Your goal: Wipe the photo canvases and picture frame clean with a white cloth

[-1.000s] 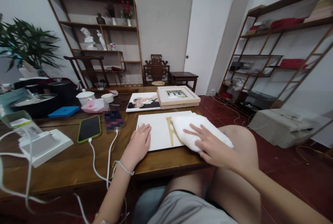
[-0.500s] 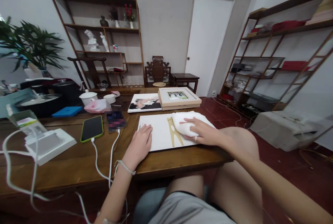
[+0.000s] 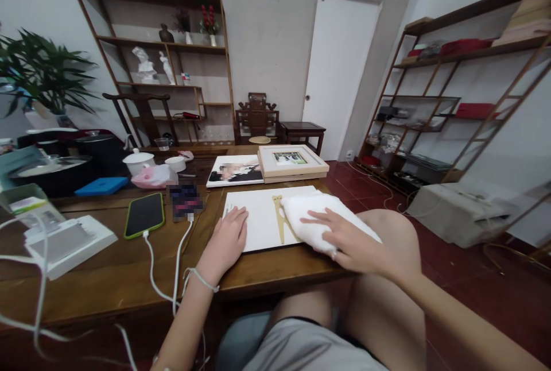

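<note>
My left hand [image 3: 231, 233] lies palm down, fingers stretched out, on the left edge of a white board [image 3: 258, 216] that lies flat on the table. Tan artwork, a long-legged shape [image 3: 279, 219], shows on the board's face. My right hand [image 3: 348, 239] presses a folded white towel [image 3: 310, 210] against the board's right part, fingers spread over the top and thumb at its near edge. The towel covers the board's right end, hides part of the tan shape, and hangs past the near right corner.
Behind the board lie a stacked pale picture frame [image 3: 275, 171] and a photo print [image 3: 221, 176]. To the left are a green-cased phone [image 3: 145, 216] on a cable, a blurred-out device [image 3: 185, 201], a white box [image 3: 71, 247], a blue box [image 3: 101, 186] and a white lidded pot [image 3: 138, 159].
My right hand has slid the towel toward me and to the right over the board, covering part of the tan shape's right leg. My left hand stays on the board. The view has shifted slightly.
</note>
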Action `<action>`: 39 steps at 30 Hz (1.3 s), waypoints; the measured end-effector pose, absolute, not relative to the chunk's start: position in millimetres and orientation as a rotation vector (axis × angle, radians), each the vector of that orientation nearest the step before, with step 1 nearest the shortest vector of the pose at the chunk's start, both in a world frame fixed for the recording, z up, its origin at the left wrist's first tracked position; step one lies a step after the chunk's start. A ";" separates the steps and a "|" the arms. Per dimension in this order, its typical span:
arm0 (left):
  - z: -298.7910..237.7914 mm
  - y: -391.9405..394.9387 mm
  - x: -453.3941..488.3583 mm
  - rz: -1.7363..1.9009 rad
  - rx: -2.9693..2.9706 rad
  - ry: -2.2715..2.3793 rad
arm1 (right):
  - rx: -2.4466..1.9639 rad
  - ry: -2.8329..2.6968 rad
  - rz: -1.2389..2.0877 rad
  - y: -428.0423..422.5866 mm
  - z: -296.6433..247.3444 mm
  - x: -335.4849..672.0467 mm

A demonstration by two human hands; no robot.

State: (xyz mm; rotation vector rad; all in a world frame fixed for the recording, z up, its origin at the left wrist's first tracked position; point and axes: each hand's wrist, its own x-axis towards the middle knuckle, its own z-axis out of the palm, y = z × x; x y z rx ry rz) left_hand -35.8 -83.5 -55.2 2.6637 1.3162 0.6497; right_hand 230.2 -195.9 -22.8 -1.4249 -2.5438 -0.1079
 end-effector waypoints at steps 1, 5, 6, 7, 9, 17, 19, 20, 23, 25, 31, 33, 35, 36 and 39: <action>-55.3 -83.3 -35.7 0.648 2.664 1.320 | -1.424 -2.555 -0.090 -209.0 -21.6 228.2; -54.8 -83.6 -35.0 0.634 2.667 1.320 | -1.446 -2.599 -0.043 -238.8 -16.6 223.9; -54.5 -83.7 -34.9 0.633 2.667 1.320 | -1.447 -2.599 -0.033 -238.6 -15.7 224.4; -54.3 -83.9 -34.7 0.634 2.666 1.321 | -1.442 -2.592 -0.025 -234.9 -15.2 225.5; -53.9 -84.2 -34.6 0.640 2.662 1.325 | -1.424 -2.566 -0.019 -218.2 -15.0 229.4; -54.0 -84.8 -35.4 0.654 2.654 1.325 | -1.677 -2.444 0.001 -111.0 -17.8 250.5; -54.3 -84.8 -35.6 0.656 2.653 1.325 | -1.718 -2.409 -0.003 -99.9 -18.1 252.7; -54.5 -84.8 -35.6 0.659 2.653 1.325 | -1.735 -2.397 -0.003 -98.2 -18.2 253.1; -54.5 -84.9 -35.5 0.656 2.657 1.324 | -1.777 -2.382 -0.001 -106.7 -17.7 252.1; -54.2 -85.2 -35.3 0.646 2.659 1.328 | -1.790 -2.396 0.004 -122.3 -16.3 250.9; -53.1 -85.6 -34.5 0.639 2.668 1.338 | -1.728 -2.430 0.144 -196.5 -4.4 250.5; -53.3 -85.2 -34.4 0.637 2.664 1.339 | -1.713 -2.433 0.220 -215.7 1.6 250.9; -53.9 -84.8 -34.4 0.648 2.657 1.336 | -1.695 -2.423 0.280 -223.6 7.2 250.3; -54.2 -84.7 -34.5 0.657 2.654 1.334 | -1.686 -2.413 0.296 -222.8 9.4 249.3; -54.9 -84.6 -34.8 0.676 2.646 1.326 | -1.665 -2.403 0.264 -203.0 12.8 243.5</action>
